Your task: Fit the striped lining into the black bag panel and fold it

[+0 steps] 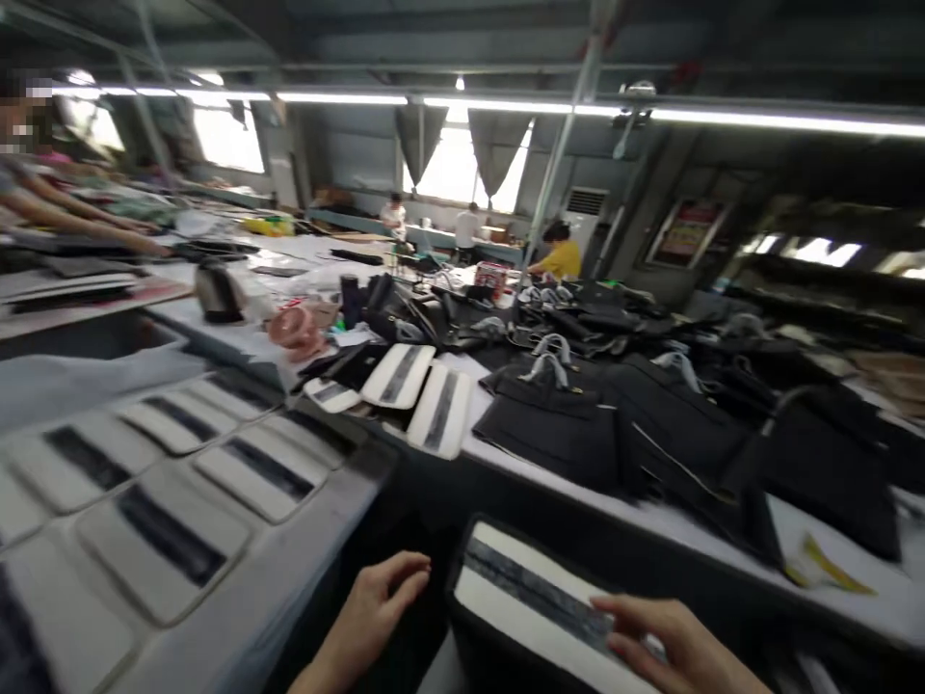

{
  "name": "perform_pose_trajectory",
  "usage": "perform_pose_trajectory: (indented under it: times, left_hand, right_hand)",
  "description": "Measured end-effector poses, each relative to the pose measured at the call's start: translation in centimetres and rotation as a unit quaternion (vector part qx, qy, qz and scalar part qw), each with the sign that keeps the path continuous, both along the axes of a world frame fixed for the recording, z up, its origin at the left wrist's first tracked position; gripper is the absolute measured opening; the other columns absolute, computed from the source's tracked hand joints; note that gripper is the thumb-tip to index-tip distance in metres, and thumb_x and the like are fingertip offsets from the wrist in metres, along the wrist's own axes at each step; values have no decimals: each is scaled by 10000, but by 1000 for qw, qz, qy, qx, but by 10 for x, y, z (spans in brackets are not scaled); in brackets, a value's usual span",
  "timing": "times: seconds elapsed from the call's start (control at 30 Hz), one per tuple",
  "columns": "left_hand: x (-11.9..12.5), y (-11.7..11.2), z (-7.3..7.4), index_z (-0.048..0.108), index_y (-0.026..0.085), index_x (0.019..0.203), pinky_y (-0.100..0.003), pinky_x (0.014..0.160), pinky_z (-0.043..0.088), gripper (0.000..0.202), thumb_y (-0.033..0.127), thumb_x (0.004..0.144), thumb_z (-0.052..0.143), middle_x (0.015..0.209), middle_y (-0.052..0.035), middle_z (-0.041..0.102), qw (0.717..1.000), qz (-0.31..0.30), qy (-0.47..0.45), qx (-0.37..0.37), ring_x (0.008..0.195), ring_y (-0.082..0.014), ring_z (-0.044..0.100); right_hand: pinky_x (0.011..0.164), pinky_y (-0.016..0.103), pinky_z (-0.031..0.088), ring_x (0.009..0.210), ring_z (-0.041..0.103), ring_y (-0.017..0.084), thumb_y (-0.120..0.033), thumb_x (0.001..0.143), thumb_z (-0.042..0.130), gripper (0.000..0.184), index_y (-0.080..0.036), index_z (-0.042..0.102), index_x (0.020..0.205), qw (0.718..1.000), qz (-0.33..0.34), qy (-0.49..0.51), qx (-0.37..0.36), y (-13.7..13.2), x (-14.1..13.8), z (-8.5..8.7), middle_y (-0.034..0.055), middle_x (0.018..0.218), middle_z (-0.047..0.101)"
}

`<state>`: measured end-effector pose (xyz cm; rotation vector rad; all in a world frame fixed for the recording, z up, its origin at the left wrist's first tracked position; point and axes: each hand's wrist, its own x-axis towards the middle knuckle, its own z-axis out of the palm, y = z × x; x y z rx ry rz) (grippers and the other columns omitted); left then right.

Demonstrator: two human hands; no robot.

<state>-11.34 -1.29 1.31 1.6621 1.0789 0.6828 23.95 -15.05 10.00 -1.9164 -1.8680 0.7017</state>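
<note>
In the lower middle, my left hand [376, 607] hangs left of a white panel with a dark stripe [535, 588], apart from it. Its thumb and forefinger are loosely bent with a small gap, and nothing shows between them. The panel has a black border and lies on top of a black, box-like mass, tilted down to the right. My right hand [672, 641] is on the panel's right part, fingers bent and gripping at its surface. A small shiny spot shows between those fingers, too small to name.
Similar striped panels [166, 545] lie in rows on the left table [289, 569]. More loose panels [440, 410] overlap the far table's edge. Black fabric bags [556, 424] with grey handles cover the right table. A kettle [217, 291] stands farther back. Other people work beyond.
</note>
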Motion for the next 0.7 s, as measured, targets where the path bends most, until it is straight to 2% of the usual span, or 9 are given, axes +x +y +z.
perform_pose_trajectory:
  times: [0.1, 0.2, 0.3, 0.4, 0.47, 0.53, 0.63, 0.7]
  left_hand:
    - [27, 22, 3, 711, 249, 1052, -288, 927, 483, 316, 479, 892, 564, 1069, -14, 723, 999, -33, -15, 1, 1034, -222, 645]
    - [44, 38, 0, 712, 243, 1047, -289, 905, 502, 318, 483, 884, 580, 1037, -15, 730, 999, -46, -19, 0, 990, -218, 660]
    - [49, 54, -2, 719, 254, 1023, -278, 880, 512, 280, 460, 884, 590, 1020, -5, 735, 999, -29, -7, 23, 970, -206, 669]
    - [47, 71, -3, 724, 248, 1006, -287, 879, 518, 251, 425, 889, 589, 1014, -10, 737, 998, 7, 0, 59, 962, -202, 672]
    - [43, 85, -5, 716, 237, 1027, -298, 869, 530, 250, 404, 889, 590, 1014, -18, 737, 996, 46, -1, 71, 947, -199, 677]
    - [38, 99, -8, 702, 235, 1065, -315, 888, 532, 253, 379, 886, 594, 1048, -22, 731, 991, 99, 4, 93, 963, -198, 675]
    - [30, 122, -9, 679, 247, 1122, -355, 972, 501, 264, 340, 889, 595, 1126, -23, 707, 971, 173, 26, 164, 1051, -202, 648]
    - [23, 141, -6, 661, 248, 1148, -380, 1020, 474, 273, 311, 892, 592, 1174, -30, 686, 953, 208, 38, 217, 1111, -207, 622]
  right_hand:
    - [883, 302, 531, 1003, 670, 241, -502, 905, 524, 415, -240, 693, 1178, 998, -61, 4, -12, 1, 44, 3, 51, 1089, 722]
    - [907, 332, 514, 1021, 662, 255, -494, 897, 523, 426, -191, 695, 1142, 991, -136, -11, 17, 6, 88, -6, 71, 1111, 715]
    - [896, 367, 521, 997, 670, 275, -521, 867, 551, 426, -191, 713, 1082, 983, -176, -36, 31, 5, 122, -33, 75, 1071, 727]
    - [885, 358, 542, 1001, 677, 277, -581, 829, 588, 439, -241, 727, 1069, 986, -166, -9, 21, 14, 138, -67, 52, 1079, 729]
    - [869, 350, 560, 1004, 681, 279, -608, 801, 607, 463, -254, 729, 1074, 988, -153, 14, 22, 36, 136, -85, 51, 1088, 728]
    - [855, 351, 570, 987, 686, 277, -614, 796, 606, 490, -243, 718, 1095, 991, -128, 33, 37, 69, 119, -92, 63, 1094, 725]
    - [878, 364, 559, 989, 679, 265, -581, 839, 567, 491, -212, 688, 1138, 995, -51, 48, 73, 131, 68, -83, 85, 1119, 709]
    - [954, 375, 521, 1071, 645, 258, -533, 880, 530, 459, -204, 667, 1169, 994, 21, 47, 94, 174, 26, -72, 92, 1182, 679]
